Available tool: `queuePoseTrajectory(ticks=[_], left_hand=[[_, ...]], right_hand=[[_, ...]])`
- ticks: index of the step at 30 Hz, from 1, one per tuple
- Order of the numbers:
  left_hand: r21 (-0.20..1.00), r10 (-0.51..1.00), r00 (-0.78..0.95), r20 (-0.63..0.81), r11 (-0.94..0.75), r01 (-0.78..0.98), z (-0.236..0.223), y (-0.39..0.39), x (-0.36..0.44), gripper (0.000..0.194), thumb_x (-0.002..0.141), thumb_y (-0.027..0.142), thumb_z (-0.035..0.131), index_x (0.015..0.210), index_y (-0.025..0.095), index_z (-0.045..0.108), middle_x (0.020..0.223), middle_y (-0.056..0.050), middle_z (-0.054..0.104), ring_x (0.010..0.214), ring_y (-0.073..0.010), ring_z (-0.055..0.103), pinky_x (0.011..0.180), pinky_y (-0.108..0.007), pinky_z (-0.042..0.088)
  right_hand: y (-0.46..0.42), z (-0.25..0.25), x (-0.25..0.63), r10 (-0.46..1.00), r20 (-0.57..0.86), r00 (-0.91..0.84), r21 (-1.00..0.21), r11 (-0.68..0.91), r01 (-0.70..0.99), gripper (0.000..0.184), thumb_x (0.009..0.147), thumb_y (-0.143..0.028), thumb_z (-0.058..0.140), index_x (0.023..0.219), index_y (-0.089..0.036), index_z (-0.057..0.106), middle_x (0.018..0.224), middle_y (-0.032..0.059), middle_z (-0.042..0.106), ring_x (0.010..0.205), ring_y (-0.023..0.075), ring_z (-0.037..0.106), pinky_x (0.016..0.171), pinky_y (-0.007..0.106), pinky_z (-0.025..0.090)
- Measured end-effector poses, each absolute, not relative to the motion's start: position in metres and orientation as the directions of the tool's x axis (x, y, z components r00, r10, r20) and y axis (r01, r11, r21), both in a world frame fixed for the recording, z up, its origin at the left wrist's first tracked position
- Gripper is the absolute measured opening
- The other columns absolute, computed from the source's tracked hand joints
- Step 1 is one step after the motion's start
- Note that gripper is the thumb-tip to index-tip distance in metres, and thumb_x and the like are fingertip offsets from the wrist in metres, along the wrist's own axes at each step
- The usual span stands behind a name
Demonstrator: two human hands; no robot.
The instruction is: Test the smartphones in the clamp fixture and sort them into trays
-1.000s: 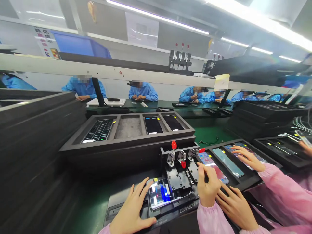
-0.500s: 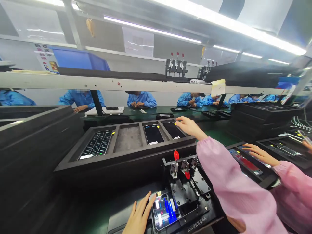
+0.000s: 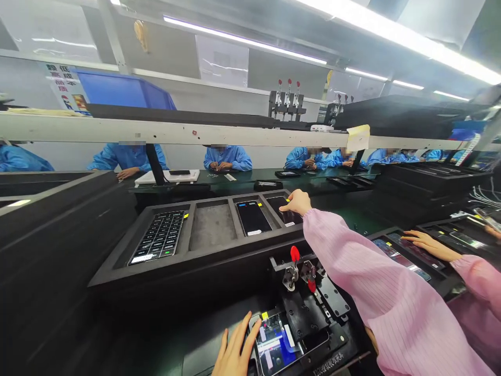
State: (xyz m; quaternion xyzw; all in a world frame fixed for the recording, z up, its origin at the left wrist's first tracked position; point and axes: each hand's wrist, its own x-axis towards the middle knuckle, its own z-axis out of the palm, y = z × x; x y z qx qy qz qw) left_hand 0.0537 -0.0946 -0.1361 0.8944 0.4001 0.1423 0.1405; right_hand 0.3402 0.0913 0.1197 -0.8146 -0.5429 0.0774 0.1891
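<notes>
My right hand [image 3: 298,202] reaches into the far-right slot of a black foam tray [image 3: 143,274]. Its thumb and fingers close on the upper part of a dark smartphone [image 3: 291,218]; the fingertips are partly hidden. A second smartphone [image 3: 252,218] lies in the slot to its left, and one with a grid on its screen [image 3: 159,235] fills the leftmost slot. My left hand [image 3: 237,349] has its fingers spread, resting at the left edge of a lit smartphone [image 3: 274,345]. That phone sits in a black clamping fixture [image 3: 307,316] with red-tipped toggle levers.
To the right, a co-worker's hand [image 3: 430,244] in a pink sleeve is over another phone tray [image 3: 395,256]. Black foam trays [image 3: 422,193] are stacked behind it. A tall black foam box [image 3: 58,235] stands at left. A shelf [image 3: 235,137] spans above the bench, with people in blue beyond.
My right hand has moved from the tray's right rim down over the rightmost phone, and its fingers have curled onto it. My left hand stays beside the fixture. The view has shifted slightly.
</notes>
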Motion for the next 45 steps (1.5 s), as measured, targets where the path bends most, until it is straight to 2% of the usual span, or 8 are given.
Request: queuePoseTrajectory(ticks=[7, 13, 19, 26, 36, 39, 42, 45], left_hand=[[0.396, 0.737, 0.660, 0.144, -0.654, 0.644, -0.128, -0.097, 0.051, 0.104, 0.065, 0.071, 0.055, 0.141, 0.034, -0.005, 0.147, -0.011, 0.023, 0.126, -0.0371, 0.035, 0.100, -0.059, 0.026], [0.418, 0.736, 0.660, 0.149, -0.652, 0.633, -0.106, -0.104, 0.052, 0.109, 0.063, 0.055, 0.068, 0.142, 0.032, -0.003, 0.148, -0.012, 0.020, 0.129, -0.0380, 0.028, 0.100, -0.062, 0.021], [0.508, 0.733, 0.677, 0.060, -0.607, 0.612, -0.078, -0.110, 0.051, 0.099, 0.068, 0.031, 0.067, 0.142, 0.032, 0.001, 0.150, -0.008, 0.010, 0.133, -0.0327, 0.020, 0.104, -0.060, 0.016], [0.507, 0.733, 0.675, 0.077, -0.612, 0.607, -0.077, -0.112, 0.051, 0.095, 0.071, 0.037, 0.064, 0.142, 0.030, 0.002, 0.151, -0.007, 0.010, 0.134, -0.0328, 0.018, 0.105, -0.059, 0.014], [0.485, 0.734, 0.675, 0.077, -0.619, 0.618, -0.076, -0.113, 0.051, 0.093, 0.072, 0.038, 0.063, 0.142, 0.028, 0.003, 0.150, -0.007, 0.011, 0.134, -0.0314, 0.017, 0.106, -0.058, 0.015], [0.487, 0.733, 0.676, 0.073, -0.618, 0.617, -0.075, -0.113, 0.051, 0.091, 0.073, 0.038, 0.062, 0.142, 0.029, 0.004, 0.150, -0.007, 0.011, 0.135, -0.0307, 0.017, 0.106, -0.058, 0.014], [0.493, 0.734, 0.676, 0.060, -0.611, 0.619, -0.074, -0.113, 0.052, 0.091, 0.073, 0.039, 0.062, 0.142, 0.029, 0.004, 0.150, -0.008, 0.010, 0.135, -0.0294, 0.016, 0.106, -0.058, 0.012], [0.500, 0.736, 0.675, 0.049, -0.604, 0.621, -0.074, -0.112, 0.052, 0.094, 0.071, 0.037, 0.064, 0.142, 0.029, 0.003, 0.151, -0.008, 0.010, 0.135, -0.0293, 0.015, 0.106, -0.058, 0.012]], right_hand=[[0.084, 0.137, 0.350, 0.955, -0.028, 0.294, -0.505, -0.267, 0.821, 0.096, 0.054, -0.048, 0.077, 0.132, -0.016, 0.031, 0.115, 0.0142, 0.054, 0.104, 0.0248, 0.055, 0.086, 0.037, 0.046], [0.070, 0.146, 0.364, 0.968, -0.186, 0.168, -0.591, -0.247, 0.768, 0.077, 0.077, -0.051, 0.056, 0.136, -0.013, 0.024, 0.105, 0.0122, 0.061, 0.087, 0.0160, 0.062, 0.073, 0.029, 0.051], [0.072, 0.131, 0.356, 0.978, -0.141, 0.153, -0.522, -0.205, 0.828, 0.080, 0.072, -0.053, 0.061, 0.135, -0.018, 0.028, 0.125, 0.0134, 0.049, 0.100, 0.0231, 0.056, 0.078, 0.034, 0.049], [0.073, 0.127, 0.350, 0.977, -0.079, 0.200, -0.457, -0.214, 0.863, 0.081, 0.073, -0.064, 0.051, 0.132, -0.011, 0.035, 0.129, 0.0158, 0.046, 0.116, 0.0278, 0.045, 0.097, 0.037, 0.034], [0.046, 0.138, 0.334, 0.997, 0.031, 0.074, -0.467, -0.052, 0.883, 0.075, 0.086, -0.060, 0.029, 0.141, -0.012, 0.013, 0.140, 0.0142, 0.031, 0.124, 0.0250, 0.037, 0.101, 0.038, 0.029], [0.032, 0.141, 0.338, 0.992, 0.114, -0.055, -0.427, 0.099, 0.899, 0.058, 0.087, -0.051, 0.038, 0.136, -0.021, 0.030, 0.137, 0.0056, 0.037, 0.125, 0.0203, 0.035, 0.104, 0.033, 0.024], [0.028, 0.138, 0.351, 0.982, 0.102, -0.158, -0.393, 0.185, 0.901, 0.036, 0.088, -0.045, 0.041, 0.104, -0.021, 0.063, 0.122, 0.0019, 0.051, 0.123, 0.0193, 0.037, 0.104, 0.030, 0.025], [0.036, 0.129, 0.360, 0.988, 0.082, -0.134, -0.383, 0.156, 0.911, 0.043, 0.089, -0.048, 0.036, 0.084, -0.021, 0.070, 0.121, 0.0027, 0.052, 0.124, 0.0237, 0.036, 0.104, 0.037, 0.027]])
